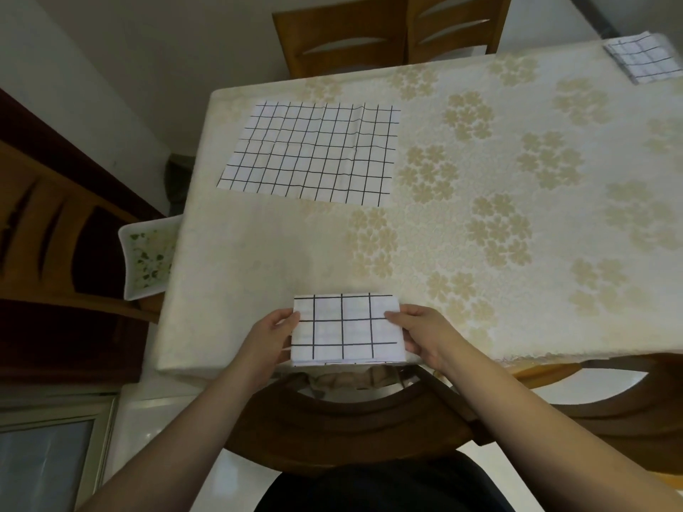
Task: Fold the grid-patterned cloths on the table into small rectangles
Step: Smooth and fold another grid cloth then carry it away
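A folded white cloth with a black grid (345, 328) lies as a small rectangle at the table's near edge. My left hand (271, 336) grips its left side, thumb on top. My right hand (421, 332) grips its right side the same way. A larger grid cloth (314, 151) lies spread flat at the far left of the table. A stack of folded grid cloths (643, 61) sits at the far right corner.
The table (480, 216) wears a cream cloth with a beige flower print. Wooden chairs stand at the far side (388, 31), at the left (55, 234) and right below me (351, 419). A white patterned tray (148, 253) sits on the left chair.
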A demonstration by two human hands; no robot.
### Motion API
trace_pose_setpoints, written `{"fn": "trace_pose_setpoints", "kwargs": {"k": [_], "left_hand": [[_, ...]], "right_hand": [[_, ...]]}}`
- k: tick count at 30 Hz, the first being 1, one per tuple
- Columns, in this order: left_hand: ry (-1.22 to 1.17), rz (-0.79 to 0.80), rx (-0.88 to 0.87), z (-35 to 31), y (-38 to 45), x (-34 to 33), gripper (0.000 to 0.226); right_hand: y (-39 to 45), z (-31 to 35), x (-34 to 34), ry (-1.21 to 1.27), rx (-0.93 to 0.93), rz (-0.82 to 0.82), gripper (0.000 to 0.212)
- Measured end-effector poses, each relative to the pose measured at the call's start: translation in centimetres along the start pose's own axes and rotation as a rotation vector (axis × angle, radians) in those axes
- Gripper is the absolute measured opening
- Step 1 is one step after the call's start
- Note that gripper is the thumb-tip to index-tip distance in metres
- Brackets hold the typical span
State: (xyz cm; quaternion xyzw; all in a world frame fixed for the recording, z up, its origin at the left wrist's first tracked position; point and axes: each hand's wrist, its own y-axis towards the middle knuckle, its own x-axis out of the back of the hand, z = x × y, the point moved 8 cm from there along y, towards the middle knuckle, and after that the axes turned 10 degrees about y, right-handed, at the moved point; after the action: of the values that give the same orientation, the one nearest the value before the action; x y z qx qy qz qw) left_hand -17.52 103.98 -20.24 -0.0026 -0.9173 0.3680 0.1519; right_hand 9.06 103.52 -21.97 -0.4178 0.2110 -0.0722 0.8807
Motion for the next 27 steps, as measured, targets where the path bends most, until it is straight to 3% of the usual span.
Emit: {"fn": "trace_pose_setpoints", "kwargs": {"k": [5,14,27], "left_hand": [[0.147,0.116,-0.084,-0.3,-2.4,-0.1,0.030],[0.034,0.174,-0.115,0.5,-5.6,0.8,0.019],[0.084,0.415,-0.193,3.1,-12.4,2.6,0.017]], "right_hand": [[-3.1,1.7,-0.1,-0.027,0.135,0.032,0.014],[-10.5,-2.9,0.2,-0.241,0.243,-0.068,0.015],[-21.4,-10.8,-0.3,0.138,0.358,-0.266,0.022]]}}
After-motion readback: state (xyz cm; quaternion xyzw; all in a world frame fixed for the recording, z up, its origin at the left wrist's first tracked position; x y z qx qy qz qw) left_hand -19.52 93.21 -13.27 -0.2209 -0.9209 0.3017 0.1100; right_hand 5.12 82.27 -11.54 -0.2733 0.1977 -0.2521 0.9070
